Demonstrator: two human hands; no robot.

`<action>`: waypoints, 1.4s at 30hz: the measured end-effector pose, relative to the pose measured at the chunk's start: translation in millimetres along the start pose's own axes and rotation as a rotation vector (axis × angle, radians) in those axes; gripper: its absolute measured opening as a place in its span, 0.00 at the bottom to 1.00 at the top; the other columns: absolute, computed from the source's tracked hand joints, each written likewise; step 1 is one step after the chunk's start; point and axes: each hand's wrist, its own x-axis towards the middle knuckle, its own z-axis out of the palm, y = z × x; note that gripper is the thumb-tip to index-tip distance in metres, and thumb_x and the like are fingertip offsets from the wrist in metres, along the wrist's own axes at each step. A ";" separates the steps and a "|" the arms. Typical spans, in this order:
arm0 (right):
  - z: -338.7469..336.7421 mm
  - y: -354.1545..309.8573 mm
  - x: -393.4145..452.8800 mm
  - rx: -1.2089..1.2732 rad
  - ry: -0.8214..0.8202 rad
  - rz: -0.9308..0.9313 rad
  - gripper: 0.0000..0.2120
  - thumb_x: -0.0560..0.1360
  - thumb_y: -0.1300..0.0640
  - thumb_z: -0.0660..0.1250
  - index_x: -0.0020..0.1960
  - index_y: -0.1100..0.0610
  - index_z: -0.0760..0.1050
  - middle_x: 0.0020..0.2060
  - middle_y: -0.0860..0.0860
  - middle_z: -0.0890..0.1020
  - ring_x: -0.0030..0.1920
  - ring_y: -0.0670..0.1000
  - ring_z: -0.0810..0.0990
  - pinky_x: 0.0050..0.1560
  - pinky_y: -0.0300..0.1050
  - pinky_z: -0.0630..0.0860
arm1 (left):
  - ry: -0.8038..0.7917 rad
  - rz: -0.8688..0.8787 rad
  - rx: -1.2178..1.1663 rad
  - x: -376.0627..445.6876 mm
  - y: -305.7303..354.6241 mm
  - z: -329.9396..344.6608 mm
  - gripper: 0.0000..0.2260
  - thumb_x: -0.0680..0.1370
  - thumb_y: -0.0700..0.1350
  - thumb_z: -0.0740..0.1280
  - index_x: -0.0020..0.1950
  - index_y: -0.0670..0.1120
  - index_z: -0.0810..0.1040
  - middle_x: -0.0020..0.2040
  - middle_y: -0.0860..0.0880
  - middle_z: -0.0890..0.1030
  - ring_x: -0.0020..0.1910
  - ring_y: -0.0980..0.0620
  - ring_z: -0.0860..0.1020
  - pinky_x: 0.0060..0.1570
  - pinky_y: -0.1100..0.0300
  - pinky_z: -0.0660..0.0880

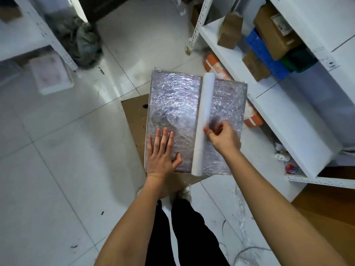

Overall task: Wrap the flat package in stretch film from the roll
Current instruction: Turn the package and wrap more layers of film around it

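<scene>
The flat package (pixel 172 112) lay on a sheet of brown cardboard (pixel 134 114) on the tiled floor (pixel 57 150), just in front of the person's feet and beside a white shelf unit (pixel 269 104). Its upper face was already covered with wrinkled, shiny stretch film, so at least one layer seemed to be done. The roll (pixel 203 121) lay lengthwise on top of the package, a little right of the middle. The left hand (pixel 163 154) rested flat on the near left part of the package, fingers straight, pressing it down. The right hand (pixel 222 137) had its fingers curled at the roll; it appeared to grip the roll or the film edge, but blur made this uncertain. Judging from this, the wrapping was well advanced. What probably remained was some further turns, then to cut or tear the film and smooth the loose end.
</scene>
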 end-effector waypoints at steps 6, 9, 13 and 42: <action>-2.8 5.7 -3.6 -0.113 -0.007 -0.278 0.34 0.76 0.52 0.66 0.75 0.39 0.50 0.65 0.53 0.65 0.55 0.57 0.76 0.40 0.45 0.69 | -0.001 0.032 0.075 -7.8 4.2 -0.8 0.32 0.77 0.57 0.56 0.75 0.38 0.60 0.75 0.38 0.59 0.76 0.38 0.52 0.70 0.35 0.55; 6.0 12.5 -3.6 -0.126 -0.042 -0.391 0.38 0.78 0.57 0.62 0.75 0.37 0.40 0.67 0.54 0.60 0.55 0.57 0.75 0.36 0.46 0.68 | -0.046 0.039 0.152 -4.5 12.5 -1.9 0.31 0.78 0.55 0.54 0.73 0.33 0.60 0.73 0.32 0.60 0.73 0.31 0.55 0.68 0.31 0.54; 10.1 17.7 -3.0 -0.147 -0.032 -0.462 0.36 0.79 0.61 0.59 0.74 0.35 0.45 0.70 0.54 0.58 0.64 0.57 0.70 0.44 0.53 0.76 | 0.018 0.090 0.136 0.3 35.9 -19.1 0.26 0.78 0.47 0.57 0.72 0.33 0.64 0.72 0.33 0.64 0.72 0.32 0.60 0.72 0.36 0.48; 13.6 38.4 -1.0 -0.154 0.166 -0.607 0.21 0.67 0.48 0.74 0.53 0.54 0.69 0.45 0.58 0.74 0.41 0.61 0.78 0.36 0.49 0.75 | -0.061 0.057 -0.150 -8.6 57.5 -7.1 0.26 0.77 0.47 0.59 0.74 0.41 0.62 0.74 0.45 0.64 0.76 0.49 0.56 0.75 0.46 0.51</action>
